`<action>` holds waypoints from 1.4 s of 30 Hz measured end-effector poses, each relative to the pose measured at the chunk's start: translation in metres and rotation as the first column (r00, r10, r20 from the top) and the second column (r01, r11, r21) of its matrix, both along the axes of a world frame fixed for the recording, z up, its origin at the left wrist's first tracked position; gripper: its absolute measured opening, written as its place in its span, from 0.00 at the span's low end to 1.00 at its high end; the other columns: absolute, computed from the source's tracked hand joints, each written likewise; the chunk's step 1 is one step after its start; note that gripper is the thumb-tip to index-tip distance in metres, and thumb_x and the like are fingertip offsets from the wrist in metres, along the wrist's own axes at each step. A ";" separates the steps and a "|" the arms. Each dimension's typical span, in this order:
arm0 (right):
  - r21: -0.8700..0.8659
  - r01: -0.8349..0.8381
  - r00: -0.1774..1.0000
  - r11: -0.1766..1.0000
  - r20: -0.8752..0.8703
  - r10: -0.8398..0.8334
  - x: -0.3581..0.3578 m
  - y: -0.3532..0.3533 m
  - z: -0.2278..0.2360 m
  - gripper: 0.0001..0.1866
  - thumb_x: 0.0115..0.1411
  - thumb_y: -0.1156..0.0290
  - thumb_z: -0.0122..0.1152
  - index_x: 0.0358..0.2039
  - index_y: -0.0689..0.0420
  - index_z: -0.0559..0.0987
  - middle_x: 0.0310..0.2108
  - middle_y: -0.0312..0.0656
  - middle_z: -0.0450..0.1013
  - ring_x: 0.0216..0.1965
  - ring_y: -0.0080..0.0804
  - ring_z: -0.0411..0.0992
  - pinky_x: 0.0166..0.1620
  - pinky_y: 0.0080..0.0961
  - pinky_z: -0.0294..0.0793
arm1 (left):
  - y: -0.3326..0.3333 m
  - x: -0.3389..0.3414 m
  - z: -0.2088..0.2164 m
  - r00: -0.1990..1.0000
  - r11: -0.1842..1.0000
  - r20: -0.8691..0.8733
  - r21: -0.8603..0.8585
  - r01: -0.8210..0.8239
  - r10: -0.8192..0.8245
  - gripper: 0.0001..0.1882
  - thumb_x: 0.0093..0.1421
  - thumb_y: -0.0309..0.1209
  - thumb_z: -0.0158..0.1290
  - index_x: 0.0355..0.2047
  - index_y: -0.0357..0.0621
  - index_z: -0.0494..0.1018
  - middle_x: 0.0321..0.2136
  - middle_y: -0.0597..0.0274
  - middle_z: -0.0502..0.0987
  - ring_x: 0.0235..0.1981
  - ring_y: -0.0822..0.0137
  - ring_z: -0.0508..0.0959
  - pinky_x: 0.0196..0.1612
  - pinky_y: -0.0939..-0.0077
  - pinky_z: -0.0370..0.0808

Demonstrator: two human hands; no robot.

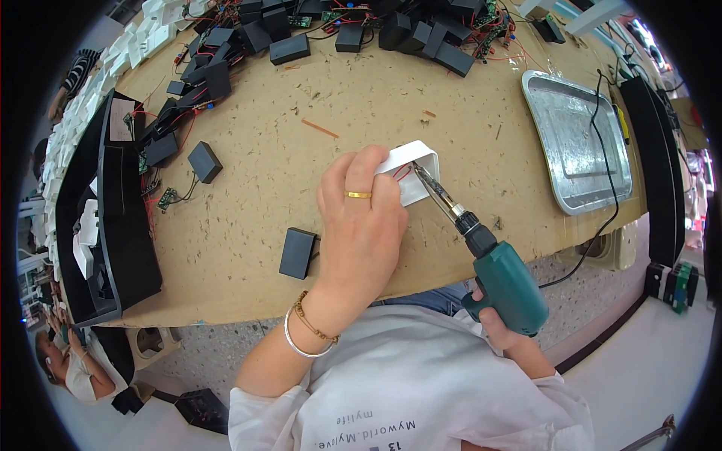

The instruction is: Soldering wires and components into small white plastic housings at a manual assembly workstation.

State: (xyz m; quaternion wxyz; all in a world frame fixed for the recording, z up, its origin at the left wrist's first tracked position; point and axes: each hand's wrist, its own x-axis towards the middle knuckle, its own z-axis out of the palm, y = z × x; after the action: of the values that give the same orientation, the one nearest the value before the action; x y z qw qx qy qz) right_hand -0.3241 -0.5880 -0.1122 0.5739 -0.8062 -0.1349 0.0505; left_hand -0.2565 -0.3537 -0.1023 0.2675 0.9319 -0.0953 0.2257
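Observation:
Near the middle of the table my left hand point(363, 207) is closed round a white plastic housing point(419, 152), fingers over its left side. A red wire shows inside the housing's open end. My right hand point(502, 329) grips a green gun-shaped soldering iron point(511, 282) at the table's front edge, its fingers partly hidden behind the body. The iron's metal tip points up and left into the housing; whether it touches anything there I cannot tell. A small black box point(298, 253) lies left of my left wrist, with a short dark lead beside it.
Black boxes point(289, 49) with wires and circuit boards are heaped along the far side. A black bin point(113, 218) stands at left, near another black box point(204, 162). At right, the iron's cord point(618, 199) crosses a metal tray point(579, 143). Another person point(83, 361) sits at lower left.

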 end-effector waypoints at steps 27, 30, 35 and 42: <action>0.051 0.038 0.999 0.998 -0.040 -0.036 0.003 0.005 0.001 0.16 0.52 0.61 0.62 0.33 0.63 0.77 0.30 0.44 0.72 0.31 0.36 0.70 0.34 0.28 0.69 | 0.000 0.001 -0.001 1.000 1.000 0.000 0.004 -0.008 0.008 0.14 0.42 0.19 0.54 0.30 0.36 0.64 0.49 0.53 0.62 0.49 0.49 0.63 0.49 0.55 0.63; 0.046 0.044 0.998 0.998 -0.050 -0.042 0.003 0.004 0.002 0.16 0.52 0.62 0.63 0.33 0.63 0.77 0.29 0.43 0.72 0.31 0.35 0.70 0.33 0.28 0.69 | 0.000 0.001 -0.001 1.000 1.000 0.002 0.005 -0.008 0.008 0.14 0.42 0.19 0.54 0.30 0.36 0.64 0.49 0.53 0.62 0.49 0.49 0.63 0.49 0.55 0.63; 0.031 0.053 0.998 0.998 -0.048 -0.052 0.003 0.004 0.000 0.15 0.51 0.64 0.63 0.33 0.63 0.77 0.28 0.42 0.72 0.30 0.34 0.70 0.33 0.27 0.69 | 0.000 0.001 -0.001 1.000 1.000 0.010 0.006 -0.012 0.012 0.14 0.42 0.19 0.54 0.30 0.36 0.65 0.49 0.54 0.62 0.49 0.50 0.63 0.49 0.55 0.63; 0.062 0.059 0.996 0.996 -0.074 -0.055 0.002 0.002 -0.002 0.18 0.52 0.65 0.63 0.38 0.66 0.75 0.28 0.41 0.73 0.28 0.29 0.71 0.33 0.25 0.70 | 0.000 0.001 -0.001 1.000 1.000 -0.006 0.000 -0.009 0.009 0.14 0.41 0.19 0.55 0.30 0.36 0.65 0.49 0.54 0.62 0.50 0.50 0.63 0.49 0.55 0.63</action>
State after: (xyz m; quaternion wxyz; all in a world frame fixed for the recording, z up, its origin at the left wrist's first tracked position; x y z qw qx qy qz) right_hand -0.3225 -0.5856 -0.1140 0.6050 -0.7886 -0.0924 0.0591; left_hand -0.2558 -0.3539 -0.1033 0.2670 0.9329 -0.0901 0.2242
